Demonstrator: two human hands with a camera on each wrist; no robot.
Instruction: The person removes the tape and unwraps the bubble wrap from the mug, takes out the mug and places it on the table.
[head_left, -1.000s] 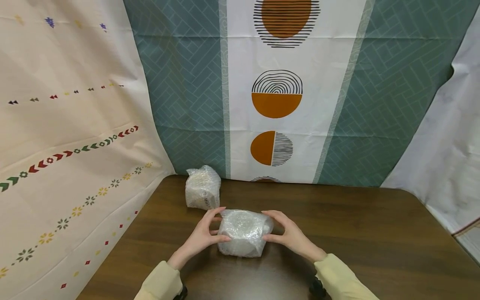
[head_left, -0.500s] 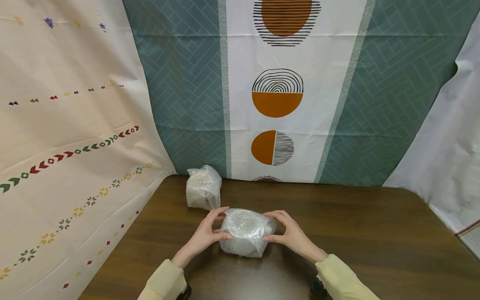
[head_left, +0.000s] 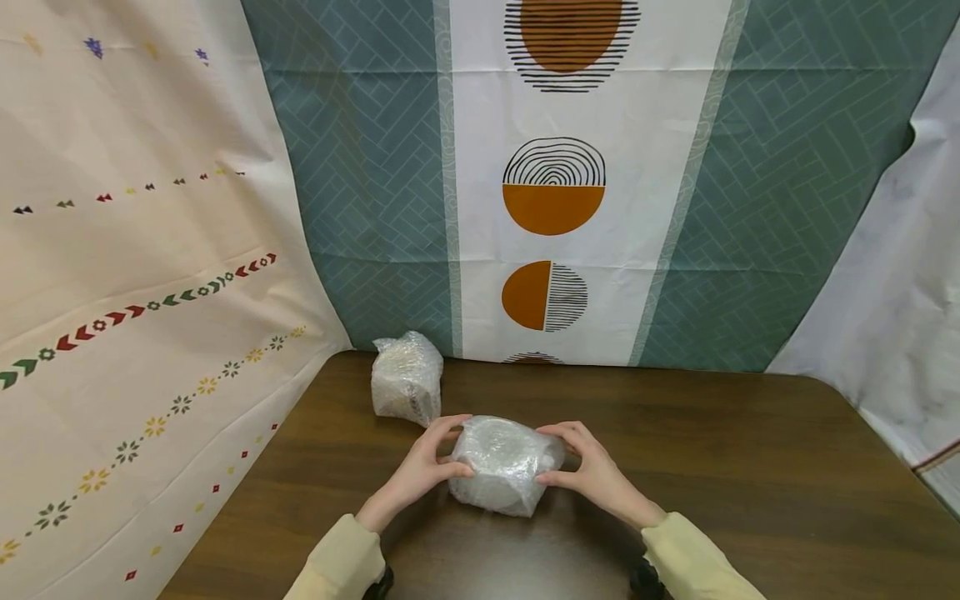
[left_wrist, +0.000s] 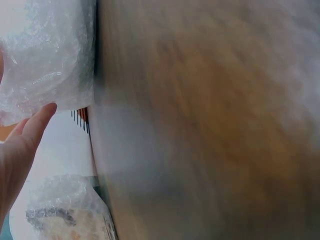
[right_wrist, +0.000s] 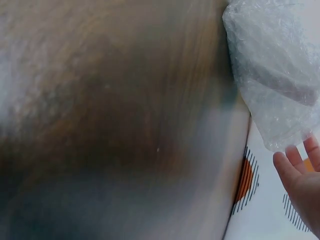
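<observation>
A bubble-wrapped bundle (head_left: 504,467) sits on the brown table between both hands. The left hand (head_left: 422,471) grips its left side, thumb at the front and fingers behind. On its right side the right hand (head_left: 596,479) holds it the same way. In the left wrist view the wrapped bundle (left_wrist: 47,55) fills the upper left, with the left hand (left_wrist: 20,155) at its edge. The right wrist view has the bundle (right_wrist: 275,70) at the upper right and the right hand (right_wrist: 302,185) against its end.
A second bubble-wrapped package (head_left: 407,377) stands at the table's back left, just behind the left hand; it also shows in the left wrist view (left_wrist: 70,210). Patterned cloths (head_left: 375,167) hang behind and to the left of the wooden table (head_left: 720,450).
Both hands and the wrapped bundle between them have shifted slightly to the right. The second package has stayed in place.
</observation>
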